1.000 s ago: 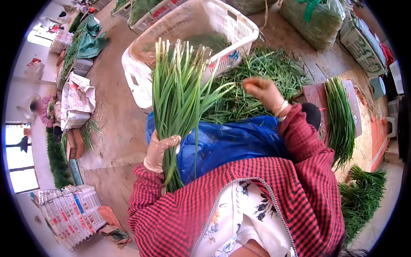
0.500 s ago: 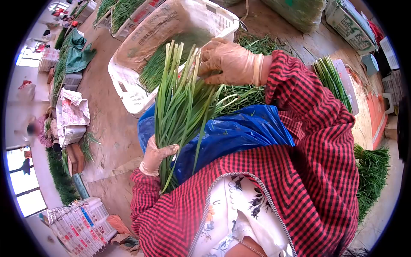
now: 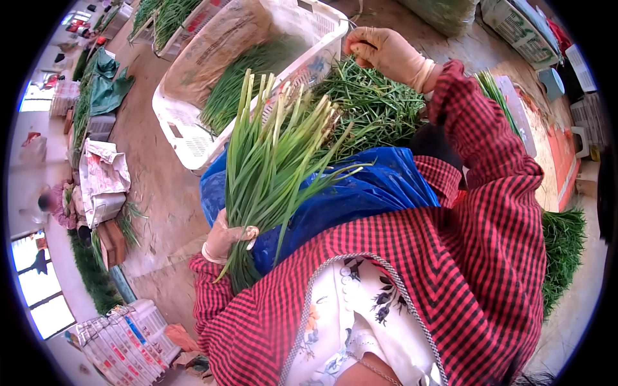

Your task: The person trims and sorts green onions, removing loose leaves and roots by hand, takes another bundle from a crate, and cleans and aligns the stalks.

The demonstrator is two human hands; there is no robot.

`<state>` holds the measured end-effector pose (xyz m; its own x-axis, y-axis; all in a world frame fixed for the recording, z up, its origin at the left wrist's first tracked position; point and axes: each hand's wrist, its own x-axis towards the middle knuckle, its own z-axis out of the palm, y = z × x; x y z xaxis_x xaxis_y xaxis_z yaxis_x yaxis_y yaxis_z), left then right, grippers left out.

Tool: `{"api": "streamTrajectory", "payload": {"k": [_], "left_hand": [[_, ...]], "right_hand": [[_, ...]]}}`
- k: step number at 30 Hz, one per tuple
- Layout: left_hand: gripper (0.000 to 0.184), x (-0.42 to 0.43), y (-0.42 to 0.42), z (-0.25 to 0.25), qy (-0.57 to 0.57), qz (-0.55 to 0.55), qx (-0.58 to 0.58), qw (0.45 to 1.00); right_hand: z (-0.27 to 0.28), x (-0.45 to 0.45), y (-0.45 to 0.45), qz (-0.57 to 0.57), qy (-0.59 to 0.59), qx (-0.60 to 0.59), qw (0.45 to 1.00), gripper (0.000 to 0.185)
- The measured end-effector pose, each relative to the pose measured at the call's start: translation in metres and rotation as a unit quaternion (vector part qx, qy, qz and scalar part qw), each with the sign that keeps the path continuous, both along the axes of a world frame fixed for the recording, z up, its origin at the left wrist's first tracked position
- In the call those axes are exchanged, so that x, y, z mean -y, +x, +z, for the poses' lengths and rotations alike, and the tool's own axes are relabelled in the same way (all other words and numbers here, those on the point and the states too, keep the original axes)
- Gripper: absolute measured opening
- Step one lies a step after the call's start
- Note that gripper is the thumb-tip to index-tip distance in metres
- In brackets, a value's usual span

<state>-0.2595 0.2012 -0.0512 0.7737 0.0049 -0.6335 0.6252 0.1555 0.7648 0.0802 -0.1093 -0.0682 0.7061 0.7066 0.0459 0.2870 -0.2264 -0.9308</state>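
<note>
My gloved left hand (image 3: 226,239) is wrapped round a bunch of garlic chives (image 3: 267,167) near its leafy lower end. The pale stem ends fan out upward, and some leaves droop over the blue plastic sheet (image 3: 354,193) on my lap. My gloved right hand (image 3: 386,56) is raised away from the bunch, above a heap of loose green leaves (image 3: 373,106). Its fingers are curled together; whether anything small is between them I cannot make out. Just beyond the bunch stands a white plastic crate (image 3: 187,145), lined with brownish sheeting and holding more chives (image 3: 241,87).
Several stacked white crates (image 3: 129,341) stand at the lower left. Another person (image 3: 61,204) sits at the far left near a cloth-covered crate (image 3: 103,180). More chive bundles (image 3: 563,257) lie at the right, below a wooden board (image 3: 547,151). A blue bucket (image 3: 552,83) stands at the upper right.
My right hand has moved off the stem ends, up and to the right. The bunch now spreads wider at the top, while my left hand keeps its grip.
</note>
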Motion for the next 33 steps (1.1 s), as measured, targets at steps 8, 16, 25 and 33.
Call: {"api": "streamTrajectory", "payload": {"k": [8,16,25,33], "left_hand": [[0.038,0.017,0.013,0.012,-0.028,-0.013,0.007,1.000],[0.033,0.017,0.013,0.008,0.002,-0.007,0.015,1.000],[0.037,0.019,0.013,0.002,-0.023,0.046,0.041,0.998],[0.038,0.022,0.011,-0.003,-0.019,0.049,0.061,0.997]], "right_hand": [[0.034,-0.046,-0.048,0.216,-0.015,-0.025,0.976,0.052],[0.025,-0.032,-0.041,0.117,0.101,-0.066,0.986,0.026],[0.005,-0.010,-0.086,0.009,0.106,-0.316,0.943,0.033],[-0.004,-0.045,-0.115,0.026,0.215,-0.413,0.885,0.027]]}}
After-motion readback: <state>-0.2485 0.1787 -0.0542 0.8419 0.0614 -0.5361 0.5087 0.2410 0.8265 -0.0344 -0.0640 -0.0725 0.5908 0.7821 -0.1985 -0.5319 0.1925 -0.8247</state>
